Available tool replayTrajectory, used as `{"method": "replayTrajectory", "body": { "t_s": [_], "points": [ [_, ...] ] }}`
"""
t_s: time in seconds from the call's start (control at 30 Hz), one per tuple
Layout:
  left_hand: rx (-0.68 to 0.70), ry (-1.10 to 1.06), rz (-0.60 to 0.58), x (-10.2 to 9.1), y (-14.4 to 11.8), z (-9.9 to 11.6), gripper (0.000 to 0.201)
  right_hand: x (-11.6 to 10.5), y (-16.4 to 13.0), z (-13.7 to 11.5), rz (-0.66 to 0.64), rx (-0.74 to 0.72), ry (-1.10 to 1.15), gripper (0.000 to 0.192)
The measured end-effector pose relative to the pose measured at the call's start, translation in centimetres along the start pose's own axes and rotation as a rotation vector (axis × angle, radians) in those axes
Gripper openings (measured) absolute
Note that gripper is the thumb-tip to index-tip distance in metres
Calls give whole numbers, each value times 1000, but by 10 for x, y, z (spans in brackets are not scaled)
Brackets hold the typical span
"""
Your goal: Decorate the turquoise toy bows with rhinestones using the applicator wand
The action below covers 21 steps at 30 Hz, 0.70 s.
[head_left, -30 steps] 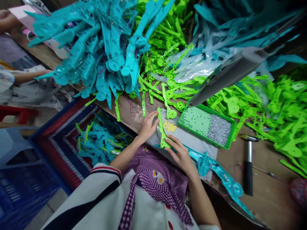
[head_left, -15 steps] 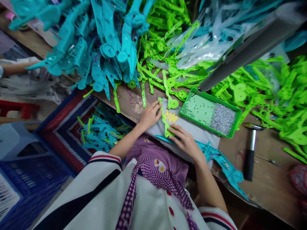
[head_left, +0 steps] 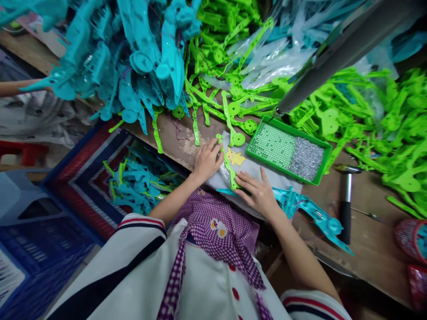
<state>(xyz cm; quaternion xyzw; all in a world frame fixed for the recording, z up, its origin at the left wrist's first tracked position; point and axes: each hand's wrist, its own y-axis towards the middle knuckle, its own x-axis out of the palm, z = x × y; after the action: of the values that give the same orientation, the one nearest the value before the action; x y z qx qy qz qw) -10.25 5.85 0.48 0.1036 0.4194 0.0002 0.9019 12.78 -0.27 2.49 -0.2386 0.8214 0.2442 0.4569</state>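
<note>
A bright green plastic part (head_left: 229, 171), long and narrow with holes, lies on a grey cloth (head_left: 267, 174) at the table's near edge, a yellow cartoon figure printed beside it. Bent over the part's upper end, my left hand (head_left: 207, 161) holds it with closed fingers. Clear plastic shows between that hand and the part. My right hand (head_left: 256, 192) lies open with fingers stretched and thumb apart, its fingertips at the part's lower end. Under and beside my right hand is a long turquoise plastic part (head_left: 310, 211), partly hidden.
A green tray (head_left: 318, 178) of small metal pieces stands beyond the cloth. A hammer (head_left: 347, 200) lies to the right. Turquoise parts (head_left: 143, 58) and green parts (head_left: 407, 133) are heaped behind. A grey pole (head_left: 320, 71) slants overhead. A lined crate (head_left: 83, 164) sits lower left; another person's arm (head_left: 20, 86) shows far left.
The view has shifted slightly. My right thumb has lifted away from its fingers, and clear plastic now shows beside the green part. My left hand stays at the upper end.
</note>
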Motion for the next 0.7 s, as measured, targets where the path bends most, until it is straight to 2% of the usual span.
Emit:
{"method": "replayTrajectory", "body": {
  "t_s": [0.07, 0.17, 0.3, 0.4, 0.5, 0.57, 0.63, 0.7],
  "points": [
    [-20, 14, 6, 2, -3, 3, 33, 4, -2, -16, 21, 69, -67, 34],
    [-40, 10, 18, 5, -5, 5, 34, 21, -9, -35, 63, 125, -126, 41],
    [-42, 25, 43, 10, -5, 5, 34, 45, -19, -34, 155, 130, -134, 54],
    [-46, 34, 74, 13, -5, 7, 35, 47, -23, -29, 184, 123, -97, 60],
    [-92, 98, 27, 12, -5, 12, 37, 27, -19, -34, 153, 142, 31, 52],
    [-139, 182, -38, 9, -4, 17, 40, 4, -5, -41, 249, 181, 127, 44],
    [-168, 264, -91, 6, -4, 21, 42, -23, 25, -43, 503, 241, 182, 44],
    [-183, 313, -116, 5, -4, 22, 43, -50, 67, -34, 820, 287, 179, 50]
  ]
}}
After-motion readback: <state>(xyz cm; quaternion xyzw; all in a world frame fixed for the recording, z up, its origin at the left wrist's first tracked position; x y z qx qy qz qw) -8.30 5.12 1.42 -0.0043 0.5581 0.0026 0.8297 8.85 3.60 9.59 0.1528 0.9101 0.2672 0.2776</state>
